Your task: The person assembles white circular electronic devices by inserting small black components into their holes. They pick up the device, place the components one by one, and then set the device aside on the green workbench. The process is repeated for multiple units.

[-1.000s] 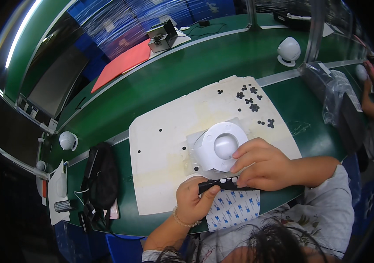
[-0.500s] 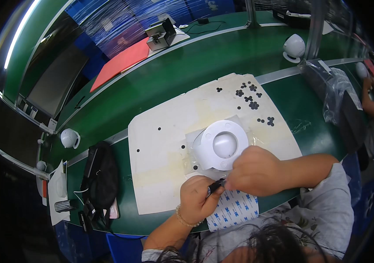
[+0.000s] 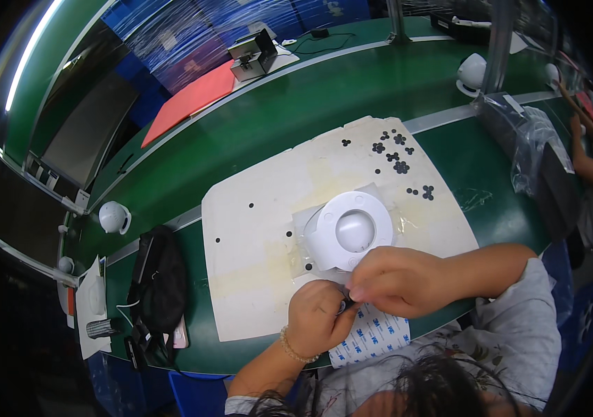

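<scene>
Low in the head view, my left hand (image 3: 317, 314) is closed around a small black piece (image 3: 344, 303), mostly hidden by the fingers. My right hand (image 3: 402, 283) pinches at the same piece, its fingertips meeting my left thumb and forefinger. Just beyond them lies a white rounded device (image 3: 382, 233) with its ring-shaped base turned up, resting on a clear plastic bag (image 3: 301, 263). Under my hands, at the table edge, is a white sheet with blue print (image 3: 371, 340). Small black round pads (image 3: 401, 167) lie scattered on the cream board (image 3: 254, 278), clustered at its far right.
A black bag (image 3: 159, 278) lies left of the board. More white devices (image 3: 114, 218) (image 3: 471, 74) stand on the green strip (image 3: 331, 90) beyond. A dark case with clear plastic (image 3: 529, 153) is at the right, near another person's arm (image 3: 588, 163). A metal box (image 3: 253, 59) sits farther back.
My right hand has shifted to bring its fingertips against my left ones, covering more of the black piece. White devices on the green strip have moved slightly right; another shows by the other person.
</scene>
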`<move>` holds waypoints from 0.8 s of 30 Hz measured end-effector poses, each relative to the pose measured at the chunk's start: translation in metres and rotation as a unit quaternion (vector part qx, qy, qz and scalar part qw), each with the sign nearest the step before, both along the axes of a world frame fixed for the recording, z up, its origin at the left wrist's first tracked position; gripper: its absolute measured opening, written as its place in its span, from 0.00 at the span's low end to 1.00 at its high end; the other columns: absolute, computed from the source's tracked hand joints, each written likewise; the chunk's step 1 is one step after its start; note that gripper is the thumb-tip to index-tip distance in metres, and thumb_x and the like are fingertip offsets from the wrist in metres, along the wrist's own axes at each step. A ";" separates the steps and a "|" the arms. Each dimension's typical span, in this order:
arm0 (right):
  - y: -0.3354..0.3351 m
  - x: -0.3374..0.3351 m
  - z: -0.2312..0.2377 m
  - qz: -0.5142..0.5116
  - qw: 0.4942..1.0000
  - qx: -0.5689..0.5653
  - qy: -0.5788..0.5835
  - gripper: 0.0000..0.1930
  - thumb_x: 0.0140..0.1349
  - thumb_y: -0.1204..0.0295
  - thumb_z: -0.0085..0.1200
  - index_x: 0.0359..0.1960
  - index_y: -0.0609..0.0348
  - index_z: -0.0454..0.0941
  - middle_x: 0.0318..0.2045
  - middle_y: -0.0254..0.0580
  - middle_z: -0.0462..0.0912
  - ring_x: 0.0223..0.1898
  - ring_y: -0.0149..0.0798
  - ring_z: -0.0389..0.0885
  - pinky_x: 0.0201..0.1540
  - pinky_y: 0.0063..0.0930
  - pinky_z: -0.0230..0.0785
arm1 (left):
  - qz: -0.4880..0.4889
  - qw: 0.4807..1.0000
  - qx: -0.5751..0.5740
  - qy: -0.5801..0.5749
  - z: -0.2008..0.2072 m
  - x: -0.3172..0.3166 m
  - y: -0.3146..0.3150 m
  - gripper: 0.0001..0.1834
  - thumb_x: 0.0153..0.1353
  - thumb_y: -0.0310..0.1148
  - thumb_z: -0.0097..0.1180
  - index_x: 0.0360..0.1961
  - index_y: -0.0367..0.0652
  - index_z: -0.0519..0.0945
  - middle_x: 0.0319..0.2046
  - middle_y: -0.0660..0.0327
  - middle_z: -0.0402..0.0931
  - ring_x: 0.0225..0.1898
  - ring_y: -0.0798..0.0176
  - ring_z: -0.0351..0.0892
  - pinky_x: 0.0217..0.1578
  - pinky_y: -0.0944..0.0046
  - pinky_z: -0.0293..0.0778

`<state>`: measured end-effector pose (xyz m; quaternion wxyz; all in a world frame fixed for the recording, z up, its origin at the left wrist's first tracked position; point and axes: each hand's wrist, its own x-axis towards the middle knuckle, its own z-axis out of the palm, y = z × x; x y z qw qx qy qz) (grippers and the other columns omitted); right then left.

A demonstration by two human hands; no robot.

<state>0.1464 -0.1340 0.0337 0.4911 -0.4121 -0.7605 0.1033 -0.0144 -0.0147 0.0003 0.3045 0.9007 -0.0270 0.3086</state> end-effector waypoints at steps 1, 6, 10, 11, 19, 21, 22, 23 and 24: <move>-0.002 0.002 0.000 0.021 1.000 0.002 -0.011 0.23 0.51 0.83 0.51 0.51 0.59 0.67 0.42 0.44 0.73 0.44 0.44 0.73 0.47 0.33 0.66 | -0.006 1.000 -0.003 -0.002 0.002 0.000 0.001 0.12 0.41 0.25 0.60 0.31 0.39 0.76 0.24 0.57 0.74 0.24 0.54 0.73 0.26 0.61 0.68; -0.002 0.008 0.014 0.052 0.998 0.029 0.002 0.23 0.52 0.85 0.48 0.52 0.59 0.66 0.37 0.44 0.73 0.40 0.42 0.72 0.45 0.30 0.67 | 0.027 0.997 0.049 -0.049 0.008 -0.005 0.000 0.15 0.38 0.28 0.62 0.32 0.41 0.78 0.35 0.58 0.77 0.38 0.56 0.74 0.36 0.60 0.68; 0.018 0.033 0.019 -0.134 0.989 0.009 0.058 0.25 0.54 0.86 0.42 0.56 0.59 0.61 0.42 0.44 0.69 0.36 0.34 0.70 0.43 0.27 0.66 | 0.089 0.987 0.129 -0.042 0.018 0.003 -0.006 0.12 0.40 0.30 0.63 0.29 0.42 0.78 0.46 0.54 0.74 0.51 0.52 0.67 0.49 0.52 0.60; 0.024 0.038 0.018 -0.133 0.981 -0.042 0.133 0.25 0.55 0.86 0.41 0.56 0.58 0.59 0.44 0.44 0.68 0.36 0.32 0.69 0.43 0.26 0.66 | 0.083 0.986 0.139 -0.025 0.014 0.003 -0.005 0.12 0.40 0.30 0.63 0.29 0.42 0.78 0.49 0.56 0.73 0.54 0.52 0.64 0.51 0.51 0.57; 0.029 0.045 0.014 -0.148 0.957 -0.147 0.202 0.27 0.54 0.87 0.38 0.58 0.58 0.56 0.49 0.45 0.65 0.36 0.28 0.68 0.44 0.23 0.64 | 0.070 0.988 0.140 -0.011 0.006 0.000 -0.004 0.11 0.42 0.31 0.63 0.30 0.44 0.78 0.50 0.60 0.72 0.56 0.56 0.63 0.55 0.49 0.53; 0.029 0.044 0.013 -0.141 0.960 -0.143 0.197 0.27 0.54 0.87 0.38 0.58 0.58 0.56 0.49 0.45 0.65 0.36 0.28 0.69 0.44 0.23 0.64 | 0.073 0.986 0.148 -0.002 0.007 -0.001 -0.004 0.11 0.42 0.31 0.63 0.30 0.44 0.79 0.50 0.60 0.72 0.56 0.56 0.63 0.55 0.48 0.53; 0.029 0.044 0.013 -0.144 0.960 -0.145 0.193 0.27 0.54 0.87 0.38 0.58 0.58 0.56 0.49 0.45 0.65 0.36 0.29 0.69 0.44 0.24 0.65 | 0.077 0.986 0.148 -0.002 0.008 -0.001 -0.005 0.10 0.43 0.31 0.63 0.30 0.44 0.79 0.51 0.61 0.72 0.56 0.58 0.64 0.55 0.48 0.53; 0.028 0.044 0.014 -0.148 0.960 -0.148 0.189 0.27 0.54 0.87 0.39 0.58 0.58 0.56 0.49 0.46 0.65 0.36 0.29 0.69 0.44 0.24 0.65 | 0.080 0.986 0.147 -0.001 0.008 0.000 -0.006 0.09 0.44 0.32 0.62 0.29 0.45 0.80 0.51 0.62 0.72 0.55 0.59 0.64 0.56 0.49 0.53; 0.028 0.043 0.016 -0.151 0.959 -0.151 0.184 0.27 0.54 0.87 0.39 0.58 0.58 0.56 0.49 0.46 0.65 0.36 0.30 0.69 0.44 0.25 0.65 | 0.083 0.986 0.147 0.000 0.009 0.000 -0.006 0.09 0.45 0.32 0.62 0.29 0.45 0.80 0.51 0.63 0.72 0.55 0.61 0.65 0.56 0.49 0.53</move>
